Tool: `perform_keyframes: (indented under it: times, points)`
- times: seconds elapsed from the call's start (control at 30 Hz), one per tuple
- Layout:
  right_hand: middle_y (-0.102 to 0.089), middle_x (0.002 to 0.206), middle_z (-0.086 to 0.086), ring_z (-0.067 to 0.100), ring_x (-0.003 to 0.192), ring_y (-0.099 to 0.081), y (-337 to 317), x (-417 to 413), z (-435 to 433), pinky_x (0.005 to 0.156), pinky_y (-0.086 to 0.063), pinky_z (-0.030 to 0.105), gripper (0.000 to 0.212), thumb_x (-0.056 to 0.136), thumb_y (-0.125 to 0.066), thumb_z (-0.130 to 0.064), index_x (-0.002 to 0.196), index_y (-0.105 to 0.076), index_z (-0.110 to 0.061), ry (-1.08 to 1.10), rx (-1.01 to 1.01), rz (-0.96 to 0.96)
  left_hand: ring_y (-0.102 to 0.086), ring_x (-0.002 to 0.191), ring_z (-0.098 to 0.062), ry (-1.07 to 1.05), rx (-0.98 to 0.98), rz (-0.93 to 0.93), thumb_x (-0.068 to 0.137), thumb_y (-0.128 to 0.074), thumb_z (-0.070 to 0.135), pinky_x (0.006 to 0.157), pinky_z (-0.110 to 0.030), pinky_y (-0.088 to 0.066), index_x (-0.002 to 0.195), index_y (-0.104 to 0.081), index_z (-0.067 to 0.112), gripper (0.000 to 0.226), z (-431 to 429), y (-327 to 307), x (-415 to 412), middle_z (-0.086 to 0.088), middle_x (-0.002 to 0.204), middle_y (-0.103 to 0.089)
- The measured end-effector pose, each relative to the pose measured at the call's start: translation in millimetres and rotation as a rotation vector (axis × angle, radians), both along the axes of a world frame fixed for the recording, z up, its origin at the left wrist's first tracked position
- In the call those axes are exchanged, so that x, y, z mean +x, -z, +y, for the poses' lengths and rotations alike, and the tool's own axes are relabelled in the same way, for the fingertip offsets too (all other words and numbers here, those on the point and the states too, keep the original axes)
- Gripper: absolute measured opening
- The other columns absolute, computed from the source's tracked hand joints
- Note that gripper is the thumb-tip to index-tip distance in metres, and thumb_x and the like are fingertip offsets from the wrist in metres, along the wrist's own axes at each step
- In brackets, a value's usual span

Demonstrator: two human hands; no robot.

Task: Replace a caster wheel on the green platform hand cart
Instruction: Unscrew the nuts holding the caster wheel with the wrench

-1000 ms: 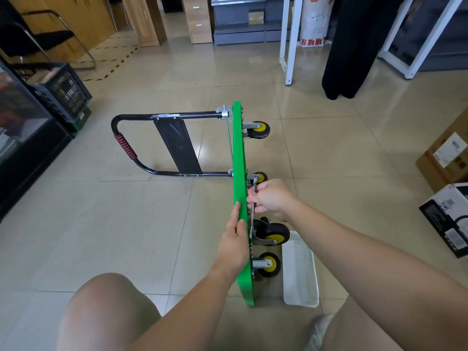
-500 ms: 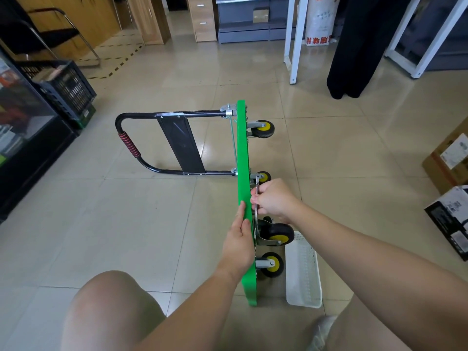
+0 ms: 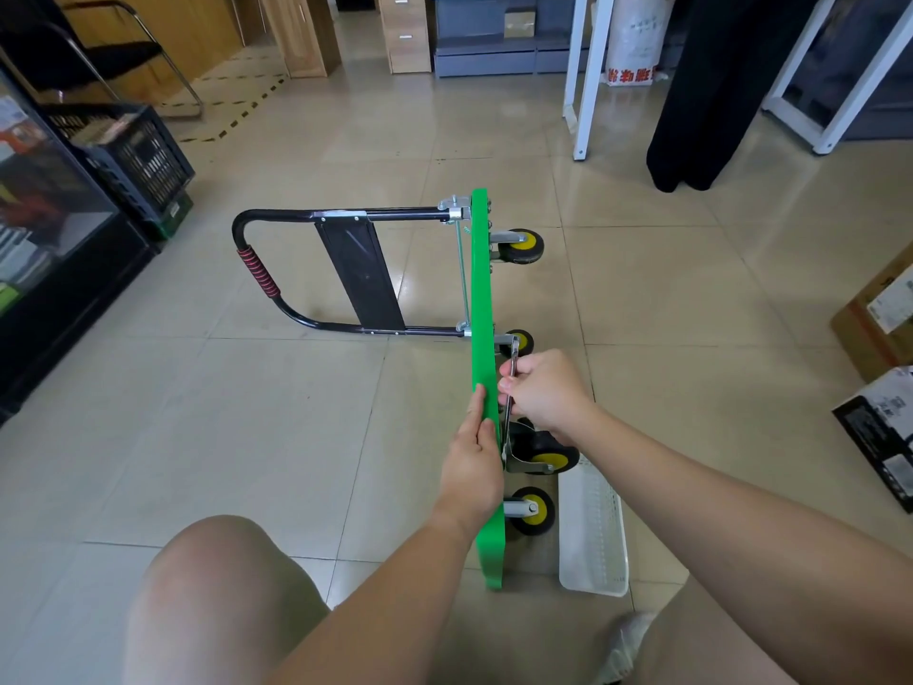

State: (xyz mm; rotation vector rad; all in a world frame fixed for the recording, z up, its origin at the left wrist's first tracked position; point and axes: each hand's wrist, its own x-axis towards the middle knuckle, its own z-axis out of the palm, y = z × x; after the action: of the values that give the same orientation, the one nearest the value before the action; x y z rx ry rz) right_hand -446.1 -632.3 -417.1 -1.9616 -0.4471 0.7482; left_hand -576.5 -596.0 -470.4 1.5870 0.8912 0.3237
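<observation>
- The green platform cart [image 3: 481, 289] stood on its long edge on the tiled floor, with the black handle out to the left.
- Left hand [image 3: 472, 467] lay along the deck's upper edge, fingers straight and together.
- Right hand [image 3: 543, 393] was curled tight round a slim metal wrench [image 3: 514, 355] at the underside.
- Just below it was the black-and-yellow caster wheel [image 3: 543, 452], with a white tray [image 3: 593, 531] on the floor beside it.

One green platform cart [image 3: 482, 289] with one black handle [image 3: 296, 213] and four caster wheels [image 3: 525, 248] [image 3: 524, 341] [image 3: 549, 452] [image 3: 532, 511]. Two hands — a left hand [image 3: 472, 467] and a right hand [image 3: 546, 393] — and one wrench [image 3: 514, 360]. One white tray [image 3: 593, 536], one black crate [image 3: 143, 160], two boxes, one brown [image 3: 874, 313] and one black [image 3: 879, 437], one chair [image 3: 123, 49], one white sack [image 3: 635, 37], one bare knee [image 3: 212, 575].
</observation>
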Motion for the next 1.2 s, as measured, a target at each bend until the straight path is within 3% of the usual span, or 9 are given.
perform_keyframes:
  times: [0.2, 0.37, 0.47, 0.63, 0.77, 0.87, 0.97, 1.1, 1.2]
  points:
    - [-0.075, 0.094, 0.001, 0.016, 0.086, -0.074, 1, -9, -2, 0.085, -0.061, 0.040, 0.018, 0.090, -0.069, -0.012, 0.086, -0.070, -0.029, -0.042, 0.034, -0.097, -0.035, 0.136, 0.003, 0.000, 0.000, -0.011, 0.112, -0.029, 0.026, 0.110, -0.015, -0.024, 0.159, -0.028, 0.039, 0.049, 3, -1, 3, 0.017, 0.156, -0.039]
    - [-0.076, 0.090, 0.001, 0.016, 0.083, -0.075, 1, -17, -14, 0.088, -0.060, 0.042, 0.023, 0.094, -0.064, -0.007, 0.080, -0.069, -0.025, 0.007, 0.118, -0.033, -0.036, 0.129, 0.003, 0.011, 0.001, -0.007, 0.112, -0.028, 0.027, 0.105, -0.013, -0.024, 0.160, -0.026, 0.040, 0.049, -1, -1, -2, 0.021, 0.142, -0.040]
    - [-0.077, 0.087, -0.003, 0.013, 0.086, -0.074, -1, -22, -20, 0.090, -0.059, 0.042, 0.021, 0.092, -0.065, -0.008, 0.079, -0.071, -0.023, -0.034, 0.166, -0.060, -0.041, 0.133, 0.000, 0.010, 0.020, -0.020, 0.110, -0.030, 0.031, 0.111, -0.018, -0.028, 0.158, -0.029, 0.043, 0.049, 4, 0, 3, 0.020, 0.151, -0.042]
    - [-0.077, 0.096, -0.012, 0.009, 0.097, -0.071, 5, -39, -34, 0.095, -0.056, 0.043, 0.032, 0.090, -0.067, -0.021, 0.082, -0.071, -0.051, -0.105, 0.234, -0.133, -0.050, 0.134, -0.004, 0.030, 0.022, -0.019, 0.102, -0.031, 0.041, 0.113, -0.025, -0.037, 0.157, -0.032, 0.045, 0.055, 3, 9, 1, 0.015, 0.153, -0.050]
    - [-0.077, 0.093, -0.011, 0.008, 0.093, -0.073, -3, -36, -42, 0.091, -0.058, 0.044, 0.017, 0.089, -0.068, -0.025, 0.084, -0.072, -0.041, -0.096, 0.246, -0.145, -0.049, 0.132, -0.005, 0.014, 0.002, -0.036, 0.105, -0.032, 0.040, 0.115, -0.028, -0.036, 0.159, -0.028, 0.042, 0.054, 3, 5, 1, 0.013, 0.153, -0.049]
    - [-0.076, 0.083, -0.008, 0.018, 0.085, -0.073, -6, -44, -52, 0.085, -0.059, 0.048, 0.015, 0.089, -0.069, -0.025, 0.083, -0.072, -0.039, -0.061, 0.262, -0.158, -0.050, 0.132, -0.008, 0.003, -0.022, -0.025, 0.103, -0.033, 0.045, 0.118, -0.032, -0.035, 0.154, -0.026, 0.054, 0.053, 1, 9, 1, 0.012, 0.152, -0.051]
    - [-0.074, 0.082, -0.009, 0.018, 0.084, -0.070, -3, -57, -60, 0.086, -0.058, 0.045, 0.022, 0.089, -0.071, -0.018, 0.079, -0.073, -0.038, -0.088, 0.274, -0.180, -0.047, 0.141, -0.008, 0.024, -0.048, -0.030, 0.094, -0.034, 0.060, 0.122, -0.042, -0.035, 0.131, -0.024, 0.083, 0.045, 3, 15, 0, 0.017, 0.155, -0.048]
    - [-0.075, 0.088, -0.006, 0.021, 0.088, -0.070, 2, -61, -65, 0.089, -0.056, 0.048, 0.013, 0.091, -0.069, -0.018, 0.085, -0.073, -0.029, -0.035, 0.324, -0.158, -0.043, 0.144, -0.010, 0.008, -0.043, -0.054, 0.102, -0.031, 0.044, 0.124, -0.038, -0.030, 0.153, -0.025, 0.058, 0.053, 2, 6, 0, 0.010, 0.157, -0.046]
    - [-0.074, 0.083, -0.017, 0.003, 0.084, -0.066, 5, -72, -74, 0.091, -0.054, 0.032, 0.037, 0.088, -0.070, -0.003, 0.078, -0.072, -0.038, -0.064, 0.330, -0.154, -0.061, 0.123, -0.011, -0.011, -0.095, -0.067, 0.095, -0.036, 0.051, 0.114, -0.043, -0.044, 0.132, -0.030, 0.081, 0.048, 2, 11, -1, 0.005, 0.147, -0.058]
